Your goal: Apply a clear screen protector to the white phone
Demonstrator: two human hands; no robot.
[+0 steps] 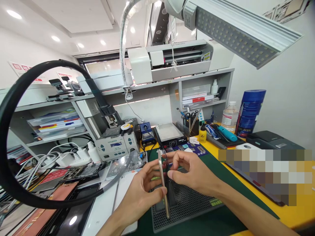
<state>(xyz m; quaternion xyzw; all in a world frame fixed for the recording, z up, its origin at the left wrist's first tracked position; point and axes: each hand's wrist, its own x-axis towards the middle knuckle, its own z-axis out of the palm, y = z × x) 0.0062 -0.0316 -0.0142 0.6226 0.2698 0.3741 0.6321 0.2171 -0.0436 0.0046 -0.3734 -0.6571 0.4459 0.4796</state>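
Observation:
A slim phone with a gold-coloured edge [161, 183] stands tilted on its side above a black honeycomb-textured mat [194, 193]. My left hand [144, 193] grips it, thumb on the near edge and fingers behind it. My right hand [193, 168] is at the phone's upper end, with its fingers bent and apart. The fingertips reach the phone's far edge; whether they press on it I cannot tell. The right thumb stays clear of the phone. A dark flat piece [172, 193] lies on the mat just behind the phone, partly hidden.
A black hose [5, 131] loops across the left side. Phones and a white tablet [103, 203] lie at the left. A grey rework station [118, 144], a heating plate [169, 132] and a yellow bottle [202, 135] stand behind. An LED lamp [236, 36] hangs overhead.

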